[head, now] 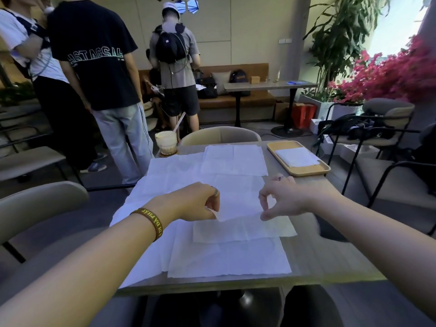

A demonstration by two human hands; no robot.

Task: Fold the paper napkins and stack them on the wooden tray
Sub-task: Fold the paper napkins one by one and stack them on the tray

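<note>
Several white paper napkins lie unfolded and overlapping on the table (313, 258). One napkin (238, 199) in the middle is lifted at its near edge. My left hand (198, 201) pinches that edge's left corner and my right hand (280, 197) pinches its right corner. Under it lies another napkin (243, 230), and a large one (226, 258) sits nearest me. The wooden tray (304, 172) stands at the table's far right with a folded napkin (296, 156) on it.
A drink cup (165, 141) with a straw stands on a coaster at the far left corner. A beige chair (221, 135) faces me across the table. Black-framed chairs (387, 114) are on the right. Three people stand at the back left.
</note>
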